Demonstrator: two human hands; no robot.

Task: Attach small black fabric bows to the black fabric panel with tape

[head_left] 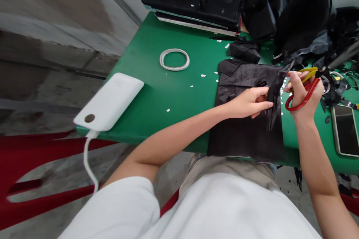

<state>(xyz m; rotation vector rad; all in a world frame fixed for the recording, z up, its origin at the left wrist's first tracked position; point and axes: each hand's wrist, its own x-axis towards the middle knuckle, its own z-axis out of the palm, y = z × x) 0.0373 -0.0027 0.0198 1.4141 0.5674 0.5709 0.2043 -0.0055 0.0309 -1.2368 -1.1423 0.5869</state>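
In the head view, the black cloth [244,138] lies at the near edge of the counter [148,97]. The left hand [251,101] touches its gathered part; whether it pinches, I cannot tell. The right hand [300,91] holds scissors [312,88]. Cut scraps [338,89] suggest some cutting done; this piece seems unfinished.
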